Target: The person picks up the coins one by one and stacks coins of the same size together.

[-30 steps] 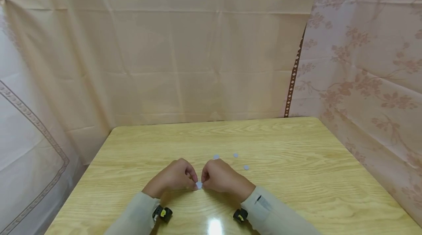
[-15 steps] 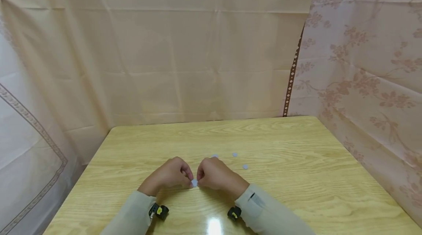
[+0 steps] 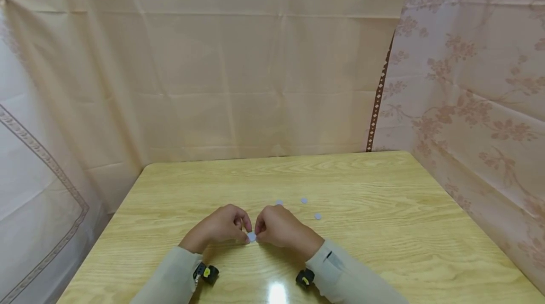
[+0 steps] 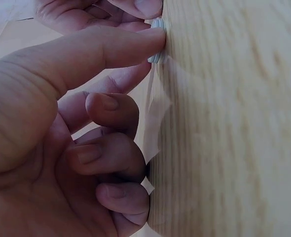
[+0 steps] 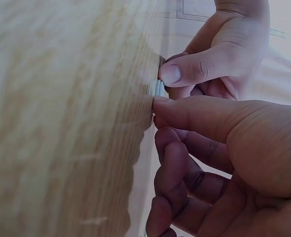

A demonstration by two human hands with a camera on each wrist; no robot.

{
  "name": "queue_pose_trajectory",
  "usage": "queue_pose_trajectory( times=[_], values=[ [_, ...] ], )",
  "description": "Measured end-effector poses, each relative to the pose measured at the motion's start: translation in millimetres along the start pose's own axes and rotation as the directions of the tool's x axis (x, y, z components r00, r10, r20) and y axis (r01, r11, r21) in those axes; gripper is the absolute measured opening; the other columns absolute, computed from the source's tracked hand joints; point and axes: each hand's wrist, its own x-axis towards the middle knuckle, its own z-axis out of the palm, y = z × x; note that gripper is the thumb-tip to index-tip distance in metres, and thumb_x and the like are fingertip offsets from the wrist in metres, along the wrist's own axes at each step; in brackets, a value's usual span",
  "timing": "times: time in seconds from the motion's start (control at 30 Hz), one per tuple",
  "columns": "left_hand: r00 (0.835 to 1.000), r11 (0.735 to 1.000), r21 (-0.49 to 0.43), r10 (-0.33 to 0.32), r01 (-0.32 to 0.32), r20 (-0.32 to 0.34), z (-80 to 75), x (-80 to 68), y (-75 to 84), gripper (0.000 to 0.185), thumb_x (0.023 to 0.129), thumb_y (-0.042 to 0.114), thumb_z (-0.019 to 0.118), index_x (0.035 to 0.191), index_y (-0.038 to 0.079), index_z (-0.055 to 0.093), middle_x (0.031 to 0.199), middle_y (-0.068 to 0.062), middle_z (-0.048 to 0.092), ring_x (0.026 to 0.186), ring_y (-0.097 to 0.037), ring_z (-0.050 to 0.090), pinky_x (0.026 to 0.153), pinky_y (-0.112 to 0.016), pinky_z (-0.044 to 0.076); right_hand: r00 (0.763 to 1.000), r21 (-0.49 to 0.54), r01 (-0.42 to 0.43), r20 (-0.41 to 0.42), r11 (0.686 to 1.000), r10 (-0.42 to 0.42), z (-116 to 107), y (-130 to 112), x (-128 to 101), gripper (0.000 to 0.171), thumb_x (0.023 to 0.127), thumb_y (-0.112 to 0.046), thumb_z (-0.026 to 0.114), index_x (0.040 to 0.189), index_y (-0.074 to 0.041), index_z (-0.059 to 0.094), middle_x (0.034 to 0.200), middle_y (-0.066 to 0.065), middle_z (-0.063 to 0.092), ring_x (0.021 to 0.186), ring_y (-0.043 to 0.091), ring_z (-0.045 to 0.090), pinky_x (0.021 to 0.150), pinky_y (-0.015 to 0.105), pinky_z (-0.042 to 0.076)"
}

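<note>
A short stack of small pale round discs stands on the table between both hands. In the left wrist view the stack shows as several thin layers, partly hidden by fingertips. My left hand pinches its left side with thumb and index finger, the other fingers curled loosely. From the right, my right hand holds the stack's other side between thumb and index finger. The right wrist view shows the disc edges between the two thumbs, right at the tabletop.
Beyond the right hand lie three more pale discs: one partly behind the knuckles, one farther back, one to the right. The wood-grain table meets a beige curtain at its far edge.
Both hands and the stack between them have shifted slightly to the left over the last second. The three other discs lie where they were.
</note>
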Motion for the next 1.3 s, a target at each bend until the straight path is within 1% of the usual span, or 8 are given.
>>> queue_pose_trajectory(
  times=[0.1,0.37,0.53,0.67,0.87,1.0,1.13,1.3],
  values=[
    [1.0,1.0,0.005,0.009,-0.009,0.006,0.4,0.1,-0.4,0.017,0.079,0.009,0.087,0.09,0.009,0.075,0.057,0.004,0.047,0.051,-0.01,0.038,0.05,-0.025,0.034,1.0,0.006,-0.001,0.003,1.0,0.001,-1,0,-1,0.012,0.087,-0.01,0.08,0.079,-0.017,0.075,0.066,-0.013,0.061,0.054,0.003,0.053,0.053,0.019,0.047],
    [1.0,1.0,0.004,0.004,-0.004,0.014,0.2,-0.3,-3.3,0.016,0.079,0.009,0.087,0.09,0.01,0.074,0.057,0.005,0.046,0.051,-0.01,0.037,0.05,-0.025,0.034,1.0,0.012,0.001,0.027,1.0,-0.001,-2,1,-6,0.007,0.086,-0.01,0.08,0.088,-0.017,0.077,0.069,-0.012,0.061,0.054,0.004,0.052,0.052,0.02,0.046],
    [1.0,1.0,-0.002,0.005,-0.005,0.023,-1.0,-0.9,-3.7,0.016,0.08,0.01,0.087,0.09,0.009,0.075,0.057,0.004,0.046,0.051,-0.01,0.036,0.05,-0.026,0.033,0.999,0.054,0.002,0.039,0.999,-0.004,-7,3,-9,0.009,0.086,-0.009,0.08,0.092,-0.016,0.079,0.069,-0.011,0.063,0.055,0.005,0.051,0.053,0.021,0.044],
    [1.0,1.0,-0.002,0.005,-0.005,0.026,-1.5,-0.7,-4.1,0.015,0.08,0.01,0.087,0.09,0.009,0.075,0.058,0.005,0.047,0.051,-0.01,0.036,0.05,-0.025,0.033,1.0,0.064,0.014,0.025,0.998,-0.015,-12,5,-10,0.011,0.086,-0.009,0.079,0.096,-0.014,0.079,0.07,-0.01,0.064,0.056,0.004,0.051,0.055,0.021,0.045],
    [1.0,1.0,0.002,-0.013,0.013,0.024,-1.2,-0.6,-3.9,0.016,0.08,0.011,0.087,0.09,0.01,0.075,0.06,0.004,0.049,0.054,-0.011,0.039,0.051,-0.025,0.034,1.0,0.078,0.018,0.015,0.997,-0.019,-19,8,-9,0.013,0.086,-0.009,0.078,0.098,-0.012,0.08,0.067,-0.007,0.063,0.053,0.005,0.047,0.053,0.021,0.042],
    [1.0,1.0,0.002,-0.02,0.02,0.023,-0.9,0.0,-3.3,0.015,0.081,0.012,0.087,0.09,0.011,0.075,0.061,0.004,0.05,0.054,-0.012,0.039,0.051,-0.026,0.034,1.0,0.079,0.015,0.001,0.997,-0.015,-22,13,-8,0.013,0.088,-0.01,0.077,0.1,-0.012,0.08,0.069,-0.007,0.064,0.055,0.005,0.05,0.056,0.022,0.045],
    [1.0,1.0,0.008,-0.022,0.021,0.022,-0.6,0.5,-3.3,0.015,0.081,0.013,0.087,0.09,0.012,0.075,0.061,0.004,0.05,0.053,-0.012,0.039,0.051,-0.026,0.034,1.0,0.1,-0.003,-0.015,0.995,0.005,-28,18,-8,0.012,0.09,-0.012,0.078,0.102,-0.011,0.079,0.071,-0.006,0.067,0.057,0.006,0.054,0.058,0.024,0.049],
    [1.0,1.0,0.01,-0.023,0.023,0.019,-0.3,-0.1,-3.2,0.015,0.081,0.012,0.087,0.09,0.012,0.075,0.061,0.004,0.05,0.054,-0.011,0.04,0.051,-0.025,0.034,0.998,0.118,-0.036,-0.047,0.992,0.042,-35,24,-7,0.012,0.089,-0.014,0.08,0.1,-0.011,0.079,0.073,-0.005,0.067,0.061,0.008,0.057,0.059,0.027,0.05]
  ],
)
